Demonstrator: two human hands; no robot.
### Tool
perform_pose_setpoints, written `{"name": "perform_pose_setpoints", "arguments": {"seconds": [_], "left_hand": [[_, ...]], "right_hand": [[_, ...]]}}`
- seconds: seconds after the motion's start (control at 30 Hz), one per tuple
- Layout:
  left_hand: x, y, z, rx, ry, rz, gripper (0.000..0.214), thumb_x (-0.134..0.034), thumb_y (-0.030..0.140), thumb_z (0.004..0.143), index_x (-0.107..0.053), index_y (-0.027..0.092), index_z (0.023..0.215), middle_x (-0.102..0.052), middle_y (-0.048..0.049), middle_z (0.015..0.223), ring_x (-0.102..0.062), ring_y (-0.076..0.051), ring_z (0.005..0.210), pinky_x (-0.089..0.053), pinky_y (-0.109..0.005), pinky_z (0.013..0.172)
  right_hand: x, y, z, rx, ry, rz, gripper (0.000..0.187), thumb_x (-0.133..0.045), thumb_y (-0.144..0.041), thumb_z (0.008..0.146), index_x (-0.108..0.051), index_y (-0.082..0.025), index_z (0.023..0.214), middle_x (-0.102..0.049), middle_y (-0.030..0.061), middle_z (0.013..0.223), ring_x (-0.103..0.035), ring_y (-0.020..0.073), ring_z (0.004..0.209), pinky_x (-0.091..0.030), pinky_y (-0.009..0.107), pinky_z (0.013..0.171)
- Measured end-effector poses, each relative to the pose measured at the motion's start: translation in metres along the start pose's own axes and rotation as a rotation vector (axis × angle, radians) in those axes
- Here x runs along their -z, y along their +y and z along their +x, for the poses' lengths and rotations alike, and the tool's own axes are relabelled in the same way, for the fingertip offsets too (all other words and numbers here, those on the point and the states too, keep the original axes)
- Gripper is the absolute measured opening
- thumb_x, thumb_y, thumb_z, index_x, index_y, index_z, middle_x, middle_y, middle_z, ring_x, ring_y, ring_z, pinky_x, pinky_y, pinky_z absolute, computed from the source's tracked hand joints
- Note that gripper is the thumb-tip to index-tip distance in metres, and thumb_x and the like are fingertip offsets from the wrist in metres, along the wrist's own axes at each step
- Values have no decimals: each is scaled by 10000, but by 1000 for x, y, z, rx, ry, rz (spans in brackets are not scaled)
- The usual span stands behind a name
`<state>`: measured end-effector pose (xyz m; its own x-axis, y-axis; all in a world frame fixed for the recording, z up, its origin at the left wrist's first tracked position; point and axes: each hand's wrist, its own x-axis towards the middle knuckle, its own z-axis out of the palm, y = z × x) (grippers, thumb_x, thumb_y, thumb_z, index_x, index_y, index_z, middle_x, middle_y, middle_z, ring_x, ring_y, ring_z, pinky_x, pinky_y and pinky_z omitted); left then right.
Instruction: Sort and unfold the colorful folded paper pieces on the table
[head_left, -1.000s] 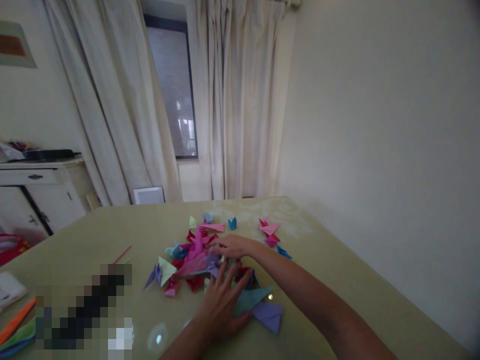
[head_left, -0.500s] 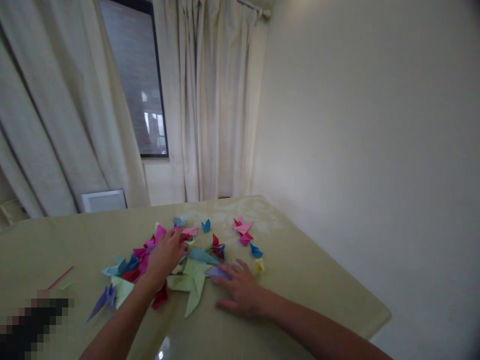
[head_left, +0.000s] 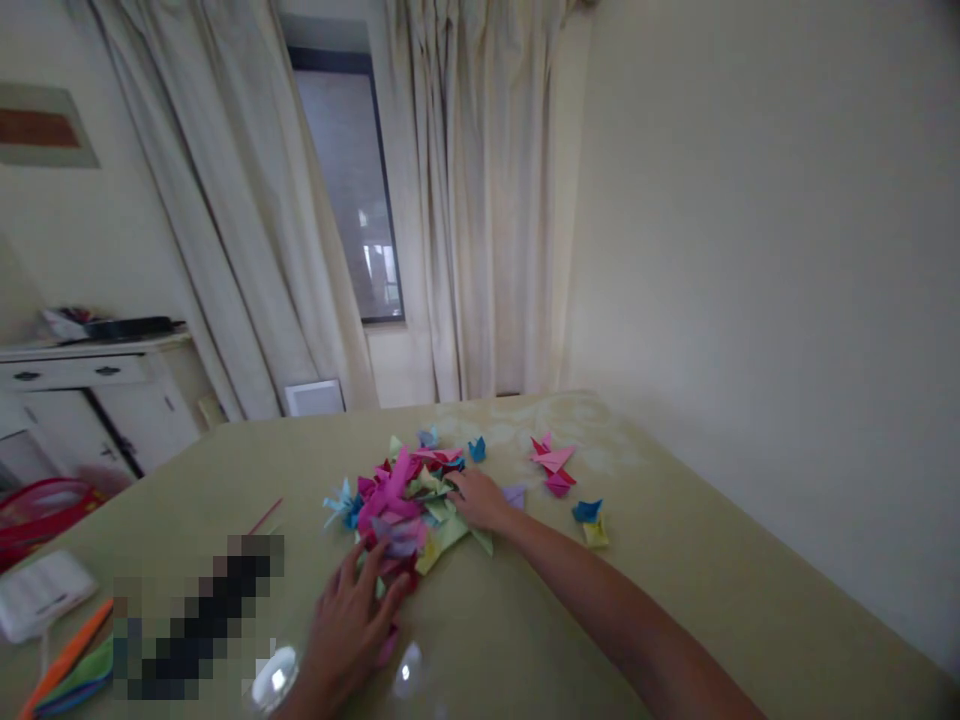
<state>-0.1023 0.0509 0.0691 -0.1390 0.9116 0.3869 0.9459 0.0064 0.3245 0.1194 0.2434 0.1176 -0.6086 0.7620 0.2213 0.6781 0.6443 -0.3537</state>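
A heap of folded paper figures in several colours, some like origami cranes, lies on the table (head_left: 540, 620). My left hand (head_left: 356, 615) rests at its near left edge, fingers spread, against the purple and dark red pieces. Magenta paper figures (head_left: 390, 490) are bunched just beyond it. On the heap's right side my right hand (head_left: 480, 498) reaches in with fingers apart, touching pale green paper (head_left: 448, 530). A lilac paper piece (head_left: 514, 496) shows behind my right wrist. I make out nothing gripped in either hand.
Apart from the heap, pink and red figures (head_left: 553, 460), a blue figure (head_left: 587, 511) and a yellow one (head_left: 595, 532) lie to the right. A thin pink stick (head_left: 266, 515), a clear round object (head_left: 275, 680) and a white box (head_left: 43, 595) are on the left.
The view has turned left. My left hand has drawn back from the far side to the near edge of the heap. My right hand has moved onto the papers, which are now bunched closer together.
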Motion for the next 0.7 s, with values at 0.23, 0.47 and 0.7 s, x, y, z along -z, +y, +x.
{"name": "perform_pose_setpoints", "arguments": {"seconds": [0.23, 0.47, 0.7], "left_hand": [[-4, 93, -8, -302, -243, -14, 958, -685, 701, 817, -330, 376, 1645, -253, -110, 1743, -155, -470, 1595, -296, -691, 1210], [-23, 134, 63, -205, -337, 72, 641, -617, 370, 900, -531, 243, 1523, -487, -185, 1593, -457, -419, 1451, -439, -657, 1095], [-32, 72, 68, -262, -44, -259, 387, -500, 274, 964, -633, 246, 1327, -625, -104, 1405, -571, -290, 1350, -470, -467, 1145]], "right_hand": [[30, 31, -18, 27, 92, 17, 517, -581, -315, 1020, -521, -234, 1526, -604, 118, 1500, -541, 252, 1381, -398, 412, 1181], [82, 117, -102, -366, 121, -154, 730, -743, -392, 893, -487, -264, 1564, -322, 173, 1698, -360, 395, 1524, -327, 562, 1196], [73, 143, -111, -497, 123, -59, 857, -690, -536, 937, -306, -276, 1658, -230, 189, 1732, -341, 374, 1552, -321, 522, 1202]]}}
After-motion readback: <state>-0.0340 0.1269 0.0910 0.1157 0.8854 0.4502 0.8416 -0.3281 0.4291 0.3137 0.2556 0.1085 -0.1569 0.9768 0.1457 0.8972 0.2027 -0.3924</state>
